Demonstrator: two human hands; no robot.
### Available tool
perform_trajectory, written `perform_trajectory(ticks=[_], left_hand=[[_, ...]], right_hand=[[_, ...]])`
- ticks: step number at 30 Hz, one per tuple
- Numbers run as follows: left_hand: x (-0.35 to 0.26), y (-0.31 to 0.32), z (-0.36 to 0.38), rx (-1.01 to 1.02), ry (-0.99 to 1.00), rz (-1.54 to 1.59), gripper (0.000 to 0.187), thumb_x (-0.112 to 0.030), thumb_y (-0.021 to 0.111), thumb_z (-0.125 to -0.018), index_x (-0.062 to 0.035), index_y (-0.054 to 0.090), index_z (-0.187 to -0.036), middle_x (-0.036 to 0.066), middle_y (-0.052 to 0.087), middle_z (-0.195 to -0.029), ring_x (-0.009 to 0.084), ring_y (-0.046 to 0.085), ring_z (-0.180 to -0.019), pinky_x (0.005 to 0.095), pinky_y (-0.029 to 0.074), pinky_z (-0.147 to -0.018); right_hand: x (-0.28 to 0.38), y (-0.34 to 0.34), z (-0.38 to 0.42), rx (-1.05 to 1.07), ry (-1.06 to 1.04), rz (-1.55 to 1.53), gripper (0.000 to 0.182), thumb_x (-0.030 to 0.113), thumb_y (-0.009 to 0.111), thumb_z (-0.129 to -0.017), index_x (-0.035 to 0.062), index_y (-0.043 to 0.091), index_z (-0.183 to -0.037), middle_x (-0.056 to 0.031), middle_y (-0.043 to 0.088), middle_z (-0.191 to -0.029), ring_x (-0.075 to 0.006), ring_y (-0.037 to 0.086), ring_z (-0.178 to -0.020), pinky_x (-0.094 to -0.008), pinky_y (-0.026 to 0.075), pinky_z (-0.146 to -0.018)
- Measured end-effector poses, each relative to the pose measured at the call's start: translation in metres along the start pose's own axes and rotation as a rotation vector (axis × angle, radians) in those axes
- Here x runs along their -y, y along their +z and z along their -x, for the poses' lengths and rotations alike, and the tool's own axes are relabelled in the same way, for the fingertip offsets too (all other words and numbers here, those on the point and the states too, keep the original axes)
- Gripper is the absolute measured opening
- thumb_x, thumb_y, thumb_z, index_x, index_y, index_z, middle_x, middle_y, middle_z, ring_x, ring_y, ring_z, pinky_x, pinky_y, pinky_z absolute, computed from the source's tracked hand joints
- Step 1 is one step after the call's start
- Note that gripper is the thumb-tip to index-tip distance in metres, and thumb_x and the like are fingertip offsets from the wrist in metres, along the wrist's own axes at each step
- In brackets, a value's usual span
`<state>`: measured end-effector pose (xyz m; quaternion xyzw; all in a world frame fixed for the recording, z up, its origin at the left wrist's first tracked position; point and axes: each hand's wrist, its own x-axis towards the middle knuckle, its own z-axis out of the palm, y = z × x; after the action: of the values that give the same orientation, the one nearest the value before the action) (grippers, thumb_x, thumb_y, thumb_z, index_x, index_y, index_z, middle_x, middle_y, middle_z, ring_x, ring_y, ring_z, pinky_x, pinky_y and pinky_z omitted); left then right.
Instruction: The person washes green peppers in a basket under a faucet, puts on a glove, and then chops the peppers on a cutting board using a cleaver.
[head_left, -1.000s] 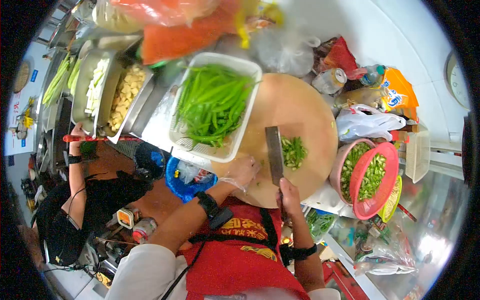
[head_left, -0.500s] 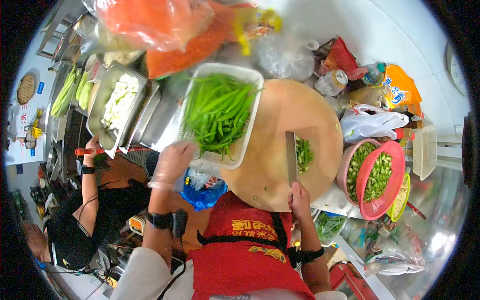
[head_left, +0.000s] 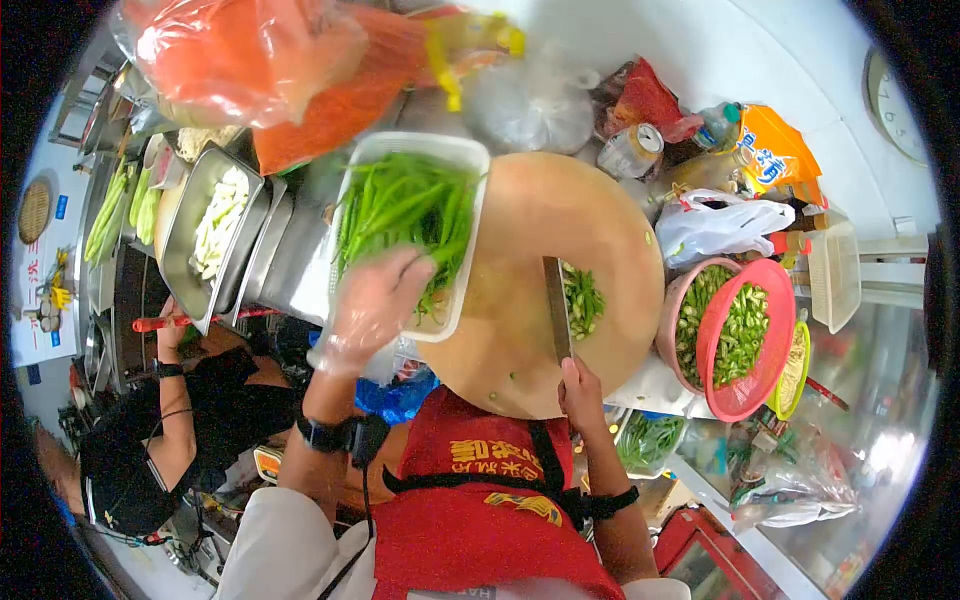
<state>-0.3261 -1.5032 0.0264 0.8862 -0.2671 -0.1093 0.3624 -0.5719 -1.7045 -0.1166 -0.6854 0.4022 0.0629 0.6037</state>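
So the right hand (head_left: pixel 580 390) had the cleaver (head_left: pixel 557 310) by the handle, fingers wrapped round it in a closed fist, which hid most of the handle. The blade was on the round chopping board (head_left: pixel 540 220), right alongside a little heap of chopped green pieces (head_left: pixel 584 303).

The left hand (head_left: pixel 385 295), in a clear glove (head_left: pixel 336 358), was over the near-left part of the white basket (head_left: pixel 473 240), right at the long green peppers (head_left: pixel 415 200). It was motion-blurred and seen from the back, so I honestly couldn't tell if the fingers were spread or pinching a pepper. It also covered some of the peppers under it, and the basket's far-left corner was smeary too.

Other stuff that was hard to see: the orange bag (head_left: pixel 250 60) ran off the top, the tilted pink colander (head_left: pixel 738 403) blocked part of the pink basin (head_left: pixel 668 325), and the wall clock (head_left: pixel 897 105) was clipped by the dark lens edge.
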Motion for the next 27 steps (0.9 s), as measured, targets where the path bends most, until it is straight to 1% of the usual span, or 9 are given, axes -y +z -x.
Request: perform_trajectory(ticks=[1,4,7,9,12,16,19,24,27], left_hand=[[-0.008,-0.002,0.009,0.069,-0.159,0.114,0.019,-0.017,0.05,-0.087,-0.0014,0.058,-0.095,0.021,0.06,-0.084,0.038,0.058,-0.079,0.0387,0.048,-0.071],[-0.014,0.034,0.039,0.064,-0.083,0.421,0.024,-0.014,0.051,-0.086,-0.0011,0.054,-0.107,0.022,0.059,-0.085,0.0396,0.058,-0.082,0.0384,0.048,-0.075],[0.023,0.11,0.064,0.132,0.108,0.25,0.031,-0.018,0.049,-0.087,-0.003,0.05,-0.115,0.021,0.061,-0.089,0.0391,0.059,-0.085,0.0396,0.049,-0.077],[0.027,0.144,0.073,0.505,-0.11,-0.007,0.032,-0.022,0.046,-0.087,-0.0053,0.052,-0.114,0.02,0.061,-0.095,0.0384,0.059,-0.088,0.042,0.048,-0.078],[0.017,0.145,0.075,0.653,-0.251,0.025,0.033,-0.028,0.045,-0.086,-0.0057,0.055,-0.108,0.021,0.061,-0.097,0.0383,0.059,-0.089,0.0446,0.047,-0.078],[0.039,0.155,0.09,0.523,-0.092,0.069,0.031,-0.028,0.047,-0.085,-0.0038,0.057,-0.101,0.023,0.06,-0.092,0.0387,0.058,-0.087,0.0449,0.047,-0.077],[0.034,0.153,0.088,0.556,-0.337,0.083,0.03,-0.029,0.049,-0.085,-0.0023,0.059,-0.094,0.022,0.06,-0.085,0.0379,0.058,-0.085,0.0451,0.047,-0.075],[0.034,0.153,0.093,0.402,0.027,0.036,0.03,-0.029,0.051,-0.085,-0.0012,0.06,-0.086,0.024,0.06,-0.083,0.0397,0.058,-0.078,0.047,0.046,-0.069],[0.04,0.162,0.094,0.473,-0.202,0.144,0.029,-0.028,0.049,-0.086,-0.0019,0.059,-0.09,0.024,0.059,-0.084,0.0419,0.057,-0.076,0.048,0.046,-0.068]], right_hand=[[-0.004,0.0,-0.002,-0.007,-0.015,0.02,0.033,0.034,0.043,-0.094,0.0036,0.054,-0.097,0.0004,0.041,-0.048,-0.0078,0.037,-0.036,-0.0235,0.03,-0.035],[-0.018,0.0,-0.009,-0.034,-0.055,0.076,0.032,0.034,0.043,-0.094,0.0037,0.054,-0.098,0.0005,0.04,-0.048,-0.0082,0.036,-0.036,-0.0237,0.029,-0.035],[0.008,-0.004,-0.001,0.006,0.023,0.037,0.033,0.036,0.043,-0.094,0.0046,0.054,-0.098,0.0005,0.04,-0.049,-0.0085,0.036,-0.036,-0.0237,0.029,-0.035],[0.026,-0.005,0.004,0.056,0.127,-0.039,0.034,0.037,0.043,-0.094,0.0051,0.054,-0.098,0.0006,0.04,-0.049,-0.0085,0.036,-0.037,-0.0237,0.029,-0.035],[0.027,-0.004,0.006,0.076,0.193,-0.164,0.037,0.04,0.043,-0.094,0.0059,0.054,-0.099,0.0003,0.041,-0.051,-0.0083,0.037,-0.039,-0.0231,0.03,-0.037],[0.034,0.001,0.008,0.075,0.125,-0.11,0.038,0.041,0.042,-0.094,0.0052,0.053,-0.103,0.0001,0.041,-0.053,-0.0084,0.037,-0.04,-0.0226,0.031,-0.038],[0.04,0.005,0.011,0.073,0.104,-0.141,0.039,0.04,0.041,-0.094,0.0045,0.052,-0.105,0.0002,0.041,-0.053,-0.0085,0.037,-0.04,-0.0227,0.032,-0.038],[0.036,0.01,0.003,0.143,0.103,-0.09,0.039,0.038,0.04,-0.095,0.0035,0.052,-0.109,0.0003,0.041,-0.054,-0.0083,0.038,-0.04,-0.0228,0.032,-0.038],[0.039,0.014,0.011,0.092,0.063,-0.099,0.039,0.038,0.04,-0.095,0.003,0.052,-0.108,0.0001,0.041,-0.054,-0.0081,0.038,-0.04,-0.0228,0.032,-0.038]])
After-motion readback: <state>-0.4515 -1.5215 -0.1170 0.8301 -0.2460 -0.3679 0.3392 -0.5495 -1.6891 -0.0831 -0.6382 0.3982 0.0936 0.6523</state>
